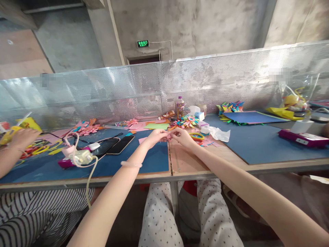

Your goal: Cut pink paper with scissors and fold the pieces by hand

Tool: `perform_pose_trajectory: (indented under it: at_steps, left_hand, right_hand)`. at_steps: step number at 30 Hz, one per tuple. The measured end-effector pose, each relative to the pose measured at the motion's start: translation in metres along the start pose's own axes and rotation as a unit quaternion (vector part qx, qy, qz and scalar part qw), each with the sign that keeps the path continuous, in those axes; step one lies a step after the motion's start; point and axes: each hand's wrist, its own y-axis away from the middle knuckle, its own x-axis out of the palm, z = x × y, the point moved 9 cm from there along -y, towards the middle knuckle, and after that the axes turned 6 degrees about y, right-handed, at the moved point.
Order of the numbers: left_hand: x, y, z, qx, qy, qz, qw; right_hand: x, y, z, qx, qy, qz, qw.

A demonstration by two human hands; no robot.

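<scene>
My left hand and my right hand meet over the middle of the table, fingertips pinched together on a small pink paper piece. Both arms stretch far out from me. Just beyond the hands lies a colourful folded paper flower with loose paper scraps around it. A yellow ring-shaped tape roll sits right of my right hand. A pale bracelet circles my left wrist.
Two dark phones and a pink-white glue gun with cable lie on the blue mat at left. Another person's hand works at far left. A bottle, blue card sheets and a perforated metal screen stand behind.
</scene>
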Motion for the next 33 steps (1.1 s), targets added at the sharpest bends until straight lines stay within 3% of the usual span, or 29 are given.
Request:
perform_pose_trajectory:
  at_steps: [15,26,33]
  left_hand:
    - [-0.005,-0.004,0.003,0.015,-0.023,-0.013,1.000]
    - [-0.008,-0.005,0.006,0.004,0.013,-0.010,1.000]
    - [-0.013,-0.008,0.013,-0.014,0.068,-0.017,0.997]
  right_hand:
    - [0.002,0.001,-0.002,-0.004,-0.002,-0.003,1.000]
    - [-0.003,0.002,0.017,-0.104,0.098,-0.036,0.989]
    - [-0.002,0.005,0.021,-0.131,0.144,-0.022,0.981]
